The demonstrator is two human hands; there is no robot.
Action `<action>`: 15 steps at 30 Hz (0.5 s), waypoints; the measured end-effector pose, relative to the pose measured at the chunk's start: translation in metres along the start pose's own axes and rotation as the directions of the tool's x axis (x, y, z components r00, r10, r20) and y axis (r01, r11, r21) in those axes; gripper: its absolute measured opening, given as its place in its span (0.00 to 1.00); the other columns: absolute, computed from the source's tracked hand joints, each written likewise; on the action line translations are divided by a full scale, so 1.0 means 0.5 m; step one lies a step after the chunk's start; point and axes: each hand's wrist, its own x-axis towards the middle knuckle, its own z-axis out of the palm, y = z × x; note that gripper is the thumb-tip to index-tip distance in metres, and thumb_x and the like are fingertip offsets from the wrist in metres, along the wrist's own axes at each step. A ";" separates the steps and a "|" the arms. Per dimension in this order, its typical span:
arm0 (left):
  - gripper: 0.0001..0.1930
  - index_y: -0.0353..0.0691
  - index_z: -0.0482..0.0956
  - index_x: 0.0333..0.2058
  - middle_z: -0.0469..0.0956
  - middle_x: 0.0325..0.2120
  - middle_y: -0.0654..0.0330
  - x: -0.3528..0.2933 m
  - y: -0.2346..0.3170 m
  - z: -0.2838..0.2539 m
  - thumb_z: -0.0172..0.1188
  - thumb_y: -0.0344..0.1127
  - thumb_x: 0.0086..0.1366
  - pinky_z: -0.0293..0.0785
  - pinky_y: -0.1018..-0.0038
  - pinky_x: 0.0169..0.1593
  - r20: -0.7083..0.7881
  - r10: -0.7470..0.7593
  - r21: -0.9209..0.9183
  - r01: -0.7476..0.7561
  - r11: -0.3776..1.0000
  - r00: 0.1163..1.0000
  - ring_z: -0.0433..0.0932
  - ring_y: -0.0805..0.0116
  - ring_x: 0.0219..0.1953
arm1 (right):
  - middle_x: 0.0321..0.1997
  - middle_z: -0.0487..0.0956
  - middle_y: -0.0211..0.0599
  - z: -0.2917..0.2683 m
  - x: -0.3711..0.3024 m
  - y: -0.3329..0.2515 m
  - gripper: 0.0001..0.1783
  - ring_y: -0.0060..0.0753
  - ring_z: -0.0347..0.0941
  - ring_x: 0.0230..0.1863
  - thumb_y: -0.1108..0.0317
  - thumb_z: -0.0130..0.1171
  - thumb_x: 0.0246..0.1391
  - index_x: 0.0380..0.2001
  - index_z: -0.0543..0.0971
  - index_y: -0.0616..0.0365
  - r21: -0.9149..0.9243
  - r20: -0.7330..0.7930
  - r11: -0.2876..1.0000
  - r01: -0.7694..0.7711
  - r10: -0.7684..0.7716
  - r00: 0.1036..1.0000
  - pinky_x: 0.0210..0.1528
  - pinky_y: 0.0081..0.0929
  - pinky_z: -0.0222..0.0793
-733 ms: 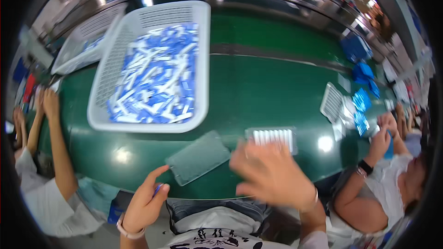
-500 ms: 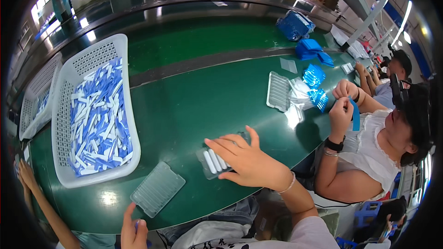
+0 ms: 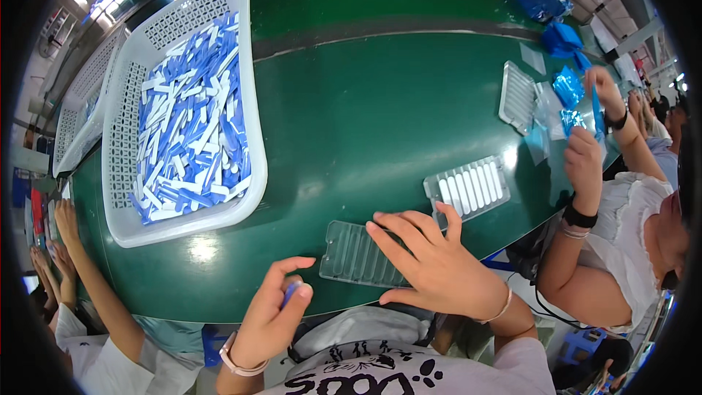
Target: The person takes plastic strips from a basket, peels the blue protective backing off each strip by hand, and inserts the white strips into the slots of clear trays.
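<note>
Green table (image 3: pixel 351 139), clear tray (image 3: pixel 347 252) lengthwise left to right, right hand (image 3: pixel 440 267) splayed over it, left hand (image 3: pixel 272 316) pinching blue piece (image 3: pixel 291 292)

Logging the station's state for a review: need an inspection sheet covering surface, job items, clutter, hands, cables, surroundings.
Surface: green tabletop, glossy, glare spots.
Job's things: large white basket of blue and white pieces; near clear tray, no pieces seen in its visible part; filled clear tray with a row of white bars.
Clutter: third clear tray and shiny blue packets, far right.
Left hand: holds a small blue piece, partly hidden.
Right hand: spread over the near tray's right end; contact unclear.
Cables: thin dark line below the table edge at right, possibly a cord.
Surroundings: right co-worker holding a blue strip; left co-worker; second basket, left.
</note>
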 end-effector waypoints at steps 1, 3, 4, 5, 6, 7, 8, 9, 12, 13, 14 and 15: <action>0.22 0.34 0.60 0.58 0.66 0.22 0.63 -0.003 0.002 0.000 0.47 0.27 0.66 0.56 0.79 0.22 -0.009 -0.018 0.003 0.018 1.000 1.000 0.60 0.76 0.20 | 0.60 0.66 0.36 0.007 0.003 0.005 0.47 0.39 0.58 0.62 0.44 0.62 0.41 0.61 0.62 0.61 0.040 0.015 0.999 0.037 -0.038 0.999 0.63 0.57 0.32; 0.21 0.33 0.62 0.56 0.65 0.27 0.63 0.003 0.014 -0.004 0.46 0.25 0.64 0.54 0.82 0.22 0.143 -0.023 -0.583 0.103 0.806 0.989 0.57 0.78 0.22 | 0.61 0.66 0.35 0.008 0.020 0.019 0.46 0.39 0.58 0.62 0.47 0.63 0.41 0.61 0.63 0.60 0.023 -0.015 0.998 0.062 -0.062 0.998 0.63 0.56 0.34; 0.22 0.32 0.61 0.57 0.65 0.28 0.60 0.005 0.017 0.000 0.46 0.25 0.62 0.54 0.82 0.21 0.184 0.002 -0.585 0.108 0.804 0.983 0.57 0.78 0.21 | 0.61 0.66 0.34 0.008 0.033 0.023 0.45 0.38 0.58 0.62 0.50 0.64 0.40 0.61 0.63 0.58 -0.010 -0.049 0.995 0.101 -0.101 0.994 0.62 0.54 0.35; 0.21 0.33 0.61 0.57 0.68 0.30 0.58 0.011 0.013 0.007 0.45 0.25 0.65 0.57 0.82 0.21 0.237 0.053 -0.605 0.105 0.789 0.970 0.61 0.78 0.22 | 0.61 0.66 0.34 0.004 0.040 0.024 0.45 0.38 0.58 0.62 0.50 0.64 0.40 0.61 0.63 0.58 0.007 -0.044 0.993 0.120 -0.120 0.992 0.62 0.54 0.35; 0.20 0.31 0.61 0.56 0.71 0.31 0.55 0.015 0.019 0.023 0.44 0.25 0.66 0.58 0.82 0.20 0.208 0.061 -0.528 0.059 0.847 0.976 0.63 0.78 0.21 | 0.62 0.66 0.33 -0.004 0.046 0.024 0.45 0.38 0.58 0.61 0.51 0.66 0.39 0.61 0.64 0.57 0.027 -0.065 0.991 0.128 -0.126 0.990 0.62 0.54 0.36; 0.18 0.29 0.61 0.55 0.73 0.33 0.51 0.021 0.025 0.039 0.44 0.26 0.66 0.59 0.82 0.19 0.184 0.076 -0.445 0.015 0.896 0.980 0.66 0.77 0.21 | 0.63 0.65 0.32 -0.011 0.050 0.021 0.45 0.37 0.58 0.61 0.53 0.68 0.38 0.60 0.65 0.56 0.042 -0.086 0.990 0.133 -0.129 0.988 0.61 0.53 0.37; 0.18 0.29 0.61 0.55 0.73 0.33 0.51 0.026 0.029 0.045 0.44 0.26 0.66 0.59 0.82 0.19 0.175 0.069 -0.449 0.017 0.893 0.982 0.66 0.77 0.21 | 0.57 0.72 0.31 -0.016 0.053 0.014 0.37 0.37 0.64 0.54 0.56 0.69 0.36 0.54 0.73 0.55 0.158 -0.194 0.978 0.136 -0.104 0.975 0.58 0.45 0.46; 0.17 0.30 0.60 0.54 0.74 0.33 0.50 0.033 0.034 0.053 0.44 0.26 0.68 0.61 0.82 0.20 0.207 0.066 -0.422 0.028 0.906 0.976 0.68 0.78 0.21 | 0.57 0.72 0.31 -0.013 0.047 0.013 0.37 0.37 0.64 0.54 0.56 0.69 0.36 0.54 0.73 0.55 0.159 -0.186 0.978 0.133 -0.103 0.977 0.58 0.45 0.46; 0.14 0.31 0.60 0.51 0.76 0.32 0.50 0.041 0.023 0.066 0.44 0.25 0.68 0.63 0.84 0.22 0.263 0.118 -0.369 -0.013 0.930 0.958 0.70 0.79 0.21 | 0.35 0.78 0.30 0.000 0.032 0.000 0.17 0.33 0.71 0.35 0.66 0.69 0.42 0.39 0.80 0.55 0.546 -0.295 0.834 0.076 0.107 0.949 0.43 0.30 0.61; 0.13 0.33 0.60 0.50 0.77 0.31 0.51 0.043 0.019 0.070 0.45 0.24 0.68 0.63 0.84 0.22 0.282 0.174 -0.337 -0.072 0.939 0.943 0.70 0.80 0.21 | 0.35 0.78 0.30 0.008 0.028 -0.001 0.17 0.33 0.71 0.35 0.66 0.69 0.42 0.39 0.80 0.55 0.548 -0.288 0.834 0.065 0.115 0.951 0.43 0.30 0.61; 0.11 0.35 0.62 0.47 0.78 0.28 0.53 0.048 0.019 0.068 0.48 0.24 0.67 0.64 0.86 0.25 0.301 0.159 -0.294 -0.067 0.953 0.940 0.70 0.82 0.22 | 0.33 0.78 0.31 0.019 0.024 0.002 0.16 0.33 0.71 0.32 0.69 0.68 0.43 0.38 0.80 0.56 0.641 -0.291 0.760 0.108 0.110 0.950 0.39 0.29 0.63; 0.11 0.35 0.62 0.47 0.78 0.28 0.53 0.052 0.020 0.067 0.48 0.24 0.67 0.64 0.86 0.25 0.307 0.151 -0.300 -0.055 0.952 0.939 0.70 0.82 0.22 | 0.31 0.79 0.32 0.027 0.021 0.003 0.15 0.32 0.71 0.29 0.72 0.67 0.43 0.38 0.80 0.57 0.726 -0.292 0.671 0.148 0.107 0.950 0.35 0.27 0.65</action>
